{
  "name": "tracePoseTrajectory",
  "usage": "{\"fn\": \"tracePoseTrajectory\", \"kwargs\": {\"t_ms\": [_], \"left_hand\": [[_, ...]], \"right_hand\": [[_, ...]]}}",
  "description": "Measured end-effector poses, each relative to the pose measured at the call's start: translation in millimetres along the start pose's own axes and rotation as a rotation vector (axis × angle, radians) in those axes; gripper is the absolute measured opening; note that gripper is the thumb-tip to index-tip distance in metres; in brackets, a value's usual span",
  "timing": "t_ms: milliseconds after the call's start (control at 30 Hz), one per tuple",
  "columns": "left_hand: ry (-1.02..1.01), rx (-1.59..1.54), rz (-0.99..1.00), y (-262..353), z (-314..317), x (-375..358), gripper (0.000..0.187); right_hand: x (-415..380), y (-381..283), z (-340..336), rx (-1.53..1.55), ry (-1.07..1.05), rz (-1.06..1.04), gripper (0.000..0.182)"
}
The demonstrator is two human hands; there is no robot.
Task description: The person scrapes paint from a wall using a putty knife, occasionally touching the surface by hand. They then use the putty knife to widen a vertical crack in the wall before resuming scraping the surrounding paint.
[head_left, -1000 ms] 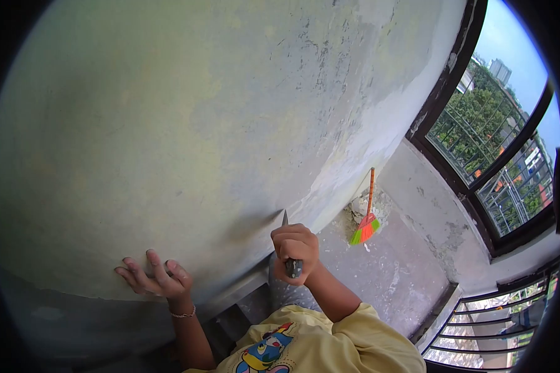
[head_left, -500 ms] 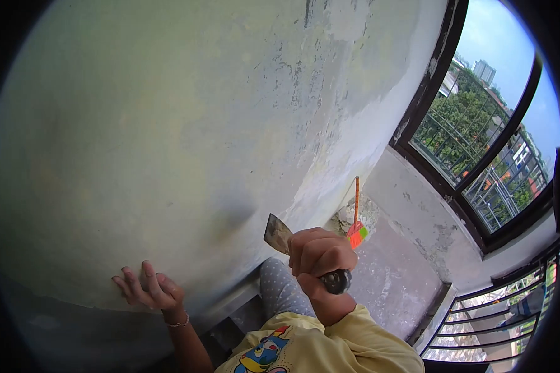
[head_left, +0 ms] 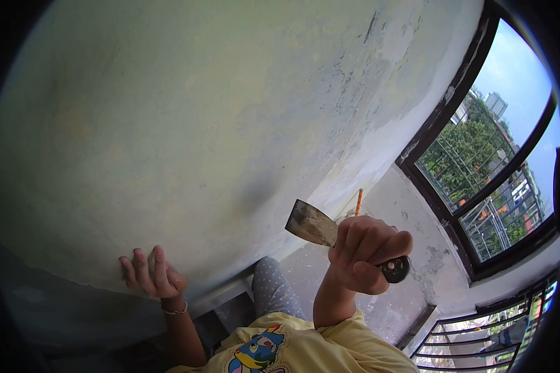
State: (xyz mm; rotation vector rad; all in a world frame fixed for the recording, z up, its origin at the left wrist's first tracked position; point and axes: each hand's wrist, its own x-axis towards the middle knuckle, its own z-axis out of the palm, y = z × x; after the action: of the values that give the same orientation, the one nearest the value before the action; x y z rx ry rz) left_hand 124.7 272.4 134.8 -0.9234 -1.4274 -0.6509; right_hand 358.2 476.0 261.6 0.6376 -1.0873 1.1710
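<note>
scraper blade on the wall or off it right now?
Off. The scraper, gripped in the right hand, shows its whole blade clear of the wall.

I'm on a stairwell landing of a building under repair, high above the street. The wall (head_left: 218, 124) in front of me is bare plaster, stained, patchy and flaking, and the concrete floor (head_left: 392, 298) is rough and dusty. A dark-framed window (head_left: 479, 168) looks out over treetops, grilles and tall city buildings. A black metal railing (head_left: 479, 342) runs beside me, and a broom's orange handle (head_left: 358, 202) stands in the corner.
</note>
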Motion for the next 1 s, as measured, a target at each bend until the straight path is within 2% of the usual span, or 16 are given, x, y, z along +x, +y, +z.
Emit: {"fn": "tracePoseTrajectory", "kwargs": {"t_ms": [33,100,200,300,400,500,633,767,867,1000], "left_hand": [[0.000,0.012,-0.003,0,0,0,0.039],[-0.005,0.015,-0.006,1,-2,-2,0.039],[0.010,0.003,-0.005,-3,1,-2,0.039],[0.034,-0.015,0.018,-2,-1,-1,0.037],[0.048,-0.024,0.025,-3,0,0,0.036],[0.040,-0.012,0.018,-2,-1,-1,0.035],[0.034,-0.018,0.001,-1,-1,-1,0.035],[0.048,-0.023,0.011,-1,-1,0,0.035],[0.040,-0.018,0.000,-1,-1,0,0.037],[0.030,-0.011,-0.001,-1,-4,-1,0.037]], "right_hand": [[-7,17,-1,-0.006,0.057,0.053,0.024],[-28,57,-18,-0.181,0.206,0.358,0.025],[-31,56,-20,-0.196,0.189,0.344,0.027],[-18,24,-6,-0.011,0.172,0.189,0.026],[-10,18,-6,0.010,0.083,0.108,0.025],[-17,52,-20,-0.072,0.193,0.284,0.022],[-14,33,-16,-0.054,0.204,0.275,0.021],[-12,18,3,0.020,0.127,0.090,0.027],[-27,58,-10,-0.079,0.238,0.304,0.027],[-32,45,-11,-0.096,0.222,0.257,0.025]]}}
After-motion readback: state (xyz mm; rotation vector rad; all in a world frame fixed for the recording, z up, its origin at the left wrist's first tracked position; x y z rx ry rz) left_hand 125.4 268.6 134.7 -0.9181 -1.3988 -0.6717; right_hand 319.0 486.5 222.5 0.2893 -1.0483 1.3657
